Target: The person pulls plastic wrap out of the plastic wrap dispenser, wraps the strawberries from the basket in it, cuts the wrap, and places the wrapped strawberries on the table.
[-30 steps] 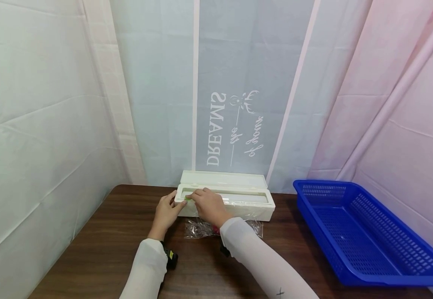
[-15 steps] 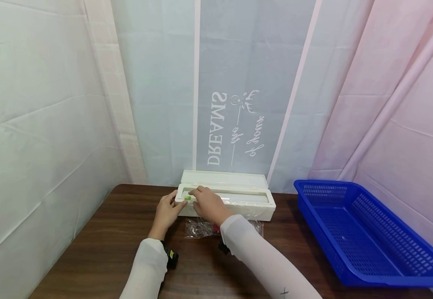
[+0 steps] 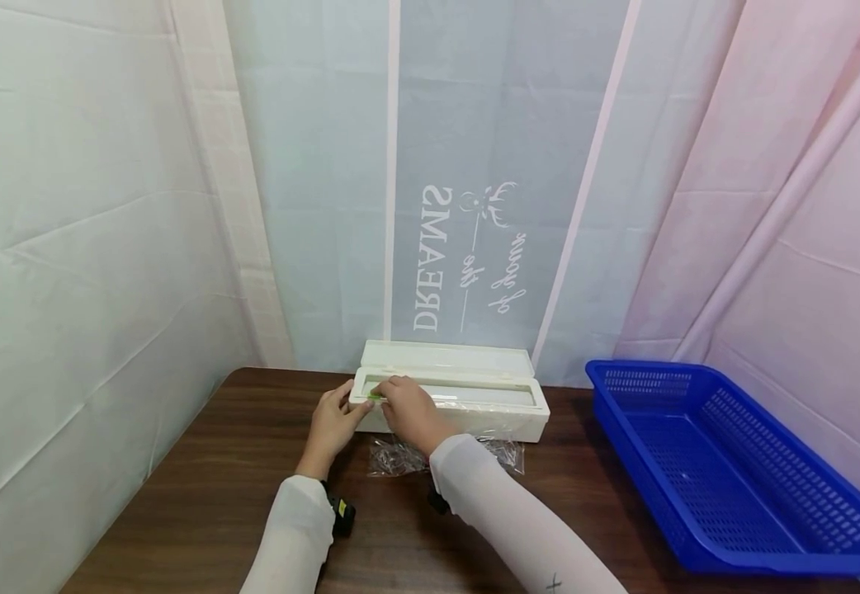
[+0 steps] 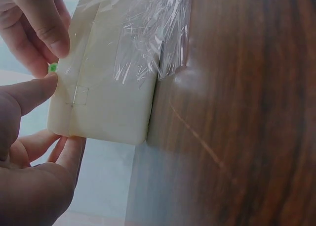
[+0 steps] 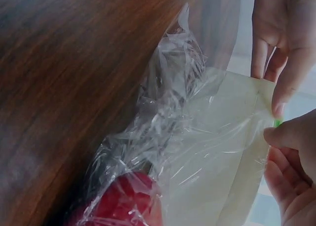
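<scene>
A long white cling film dispenser box (image 3: 519,425) stands on the table with its lid (image 3: 445,357) raised at the back. My left hand (image 3: 329,422) grips its left end, thumb at the top front edge and fingers round the end. At that same corner my right hand (image 3: 411,412) pinches at a small green slide cutter (image 5: 277,122), mostly covered by the fingers. Clear cling film (image 4: 148,33) hangs over the box's front and lies crumpled on the table. In the right wrist view a red, shiny object (image 5: 128,196) shows under the film; its kind is unclear.
A blue perforated plastic basket (image 3: 668,487) sits on the right of the dark wooden table (image 3: 200,495). Behind the box hangs a grey-blue curtain (image 3: 311,206) with white print, and pale fabric walls rise on both sides.
Half a second ago the right fingers were just right of the green cutter, leaving it in view; now they have come back left onto it. The left hand has kept its place.
</scene>
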`<move>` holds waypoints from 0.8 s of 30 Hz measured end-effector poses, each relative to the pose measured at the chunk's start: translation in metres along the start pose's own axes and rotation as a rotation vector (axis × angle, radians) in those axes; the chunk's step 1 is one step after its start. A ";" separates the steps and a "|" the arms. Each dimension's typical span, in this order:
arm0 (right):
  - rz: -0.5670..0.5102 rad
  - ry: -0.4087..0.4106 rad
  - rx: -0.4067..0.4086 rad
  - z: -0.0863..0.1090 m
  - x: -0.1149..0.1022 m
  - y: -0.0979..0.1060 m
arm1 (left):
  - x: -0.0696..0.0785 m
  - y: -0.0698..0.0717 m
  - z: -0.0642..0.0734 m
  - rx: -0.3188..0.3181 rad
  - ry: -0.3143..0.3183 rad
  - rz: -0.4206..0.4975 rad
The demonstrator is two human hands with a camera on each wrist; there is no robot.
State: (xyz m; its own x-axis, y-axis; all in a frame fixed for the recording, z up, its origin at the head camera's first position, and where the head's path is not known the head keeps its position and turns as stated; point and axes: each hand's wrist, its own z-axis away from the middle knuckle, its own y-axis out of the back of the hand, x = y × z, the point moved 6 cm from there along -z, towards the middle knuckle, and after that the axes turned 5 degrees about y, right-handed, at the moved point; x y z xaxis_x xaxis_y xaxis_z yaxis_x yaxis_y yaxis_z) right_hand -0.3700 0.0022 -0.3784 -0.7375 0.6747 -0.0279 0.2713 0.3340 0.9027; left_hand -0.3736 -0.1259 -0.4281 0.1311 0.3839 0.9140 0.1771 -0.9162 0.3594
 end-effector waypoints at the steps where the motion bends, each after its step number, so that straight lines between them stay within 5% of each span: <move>1: 0.004 0.002 0.002 0.001 -0.001 0.000 | 0.000 0.000 0.000 -0.001 0.001 -0.002; 24: 0.248 0.103 -0.001 -0.001 -0.009 -0.007 | 0.000 0.001 0.001 0.017 0.004 -0.032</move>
State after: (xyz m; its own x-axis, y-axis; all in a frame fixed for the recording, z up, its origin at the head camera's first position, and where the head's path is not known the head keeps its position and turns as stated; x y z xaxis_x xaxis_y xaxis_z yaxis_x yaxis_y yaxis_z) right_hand -0.3659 -0.0069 -0.3837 -0.7076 0.6653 0.2379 0.4509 0.1659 0.8770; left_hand -0.3727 -0.1271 -0.4277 0.1210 0.4125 0.9029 0.1976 -0.9014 0.3854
